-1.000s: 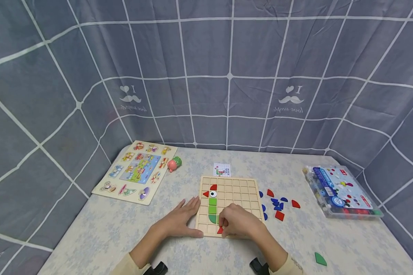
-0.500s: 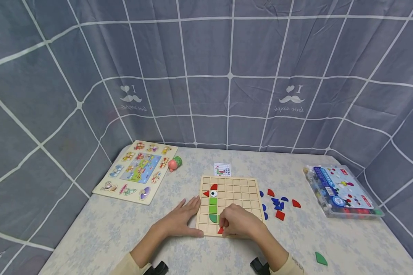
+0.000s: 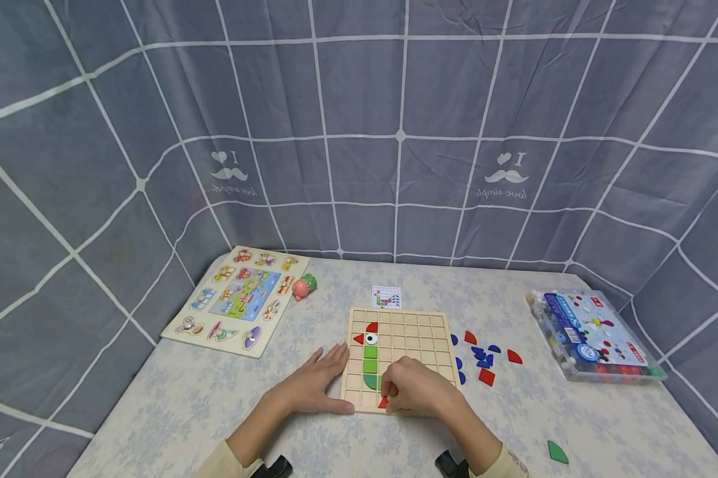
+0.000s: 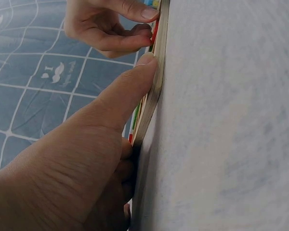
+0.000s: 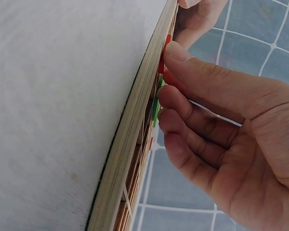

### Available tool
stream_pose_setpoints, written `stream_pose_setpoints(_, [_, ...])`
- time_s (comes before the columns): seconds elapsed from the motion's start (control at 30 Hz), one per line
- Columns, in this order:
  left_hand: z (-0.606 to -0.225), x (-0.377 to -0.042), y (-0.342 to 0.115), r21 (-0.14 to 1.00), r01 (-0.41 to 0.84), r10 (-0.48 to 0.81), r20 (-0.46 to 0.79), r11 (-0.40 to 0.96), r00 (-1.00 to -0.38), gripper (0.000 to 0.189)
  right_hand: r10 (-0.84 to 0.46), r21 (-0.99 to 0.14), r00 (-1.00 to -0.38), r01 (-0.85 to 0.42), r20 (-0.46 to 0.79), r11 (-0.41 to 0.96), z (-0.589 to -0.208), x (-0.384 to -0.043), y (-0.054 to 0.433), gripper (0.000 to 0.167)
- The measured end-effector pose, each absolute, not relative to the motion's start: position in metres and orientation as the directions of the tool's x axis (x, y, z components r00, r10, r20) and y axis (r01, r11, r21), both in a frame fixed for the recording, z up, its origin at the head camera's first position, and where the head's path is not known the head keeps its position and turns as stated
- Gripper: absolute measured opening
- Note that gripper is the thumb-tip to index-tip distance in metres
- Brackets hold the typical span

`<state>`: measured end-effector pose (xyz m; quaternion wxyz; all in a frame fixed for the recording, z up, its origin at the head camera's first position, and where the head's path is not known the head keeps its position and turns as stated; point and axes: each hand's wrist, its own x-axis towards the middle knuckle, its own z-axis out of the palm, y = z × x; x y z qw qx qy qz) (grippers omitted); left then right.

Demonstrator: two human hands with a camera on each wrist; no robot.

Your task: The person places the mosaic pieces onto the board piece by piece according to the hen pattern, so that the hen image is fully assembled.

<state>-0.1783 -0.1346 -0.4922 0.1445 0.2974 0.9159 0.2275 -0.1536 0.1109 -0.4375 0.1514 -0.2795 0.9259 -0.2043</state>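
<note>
A wooden grid board (image 3: 421,332) lies in front of me in the head view. Down its left side run red pieces, a round eye tile (image 3: 371,338), green squares (image 3: 370,365) and a green quarter-circle (image 3: 369,382). Fingers spread, my left hand (image 3: 311,385) rests against the board's left edge, thumb at the near corner. My right hand (image 3: 419,386) is over the near rows, its curled fingers and thumb pinching a red triangular tile (image 3: 383,403) at the near edge. The right wrist view shows the thumb on this red tile (image 5: 167,50); the fingers partly hide a green piece.
Right of the board lie loose blue pieces (image 3: 479,355), red pieces and a red square (image 3: 486,377). A green quarter-circle (image 3: 557,452) sits nearer. Behind are a pattern card (image 3: 386,297), a picture puzzle (image 3: 245,292), a small toy (image 3: 302,287) and a plastic case (image 3: 594,335).
</note>
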Motion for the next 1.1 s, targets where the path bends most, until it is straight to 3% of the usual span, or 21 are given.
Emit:
stream_pose_setpoints(0.53, [-0.492,-0.179,-0.134,0.509,0.477,0.615,-0.138,0.716,-0.776,0.11,-0.565,-0.478,-0.81,-0.439,-0.154,0.761,-0.433,-0.148,0.126,0.01])
stream_pose_setpoints(1.1, [-0.491,-0.178,-0.136,0.507,0.488,0.62,-0.124,0.711,-0.775,0.109,-0.505,-0.575,-0.843,-0.323,-0.187,0.752,-0.433,-0.133,0.21,0.012])
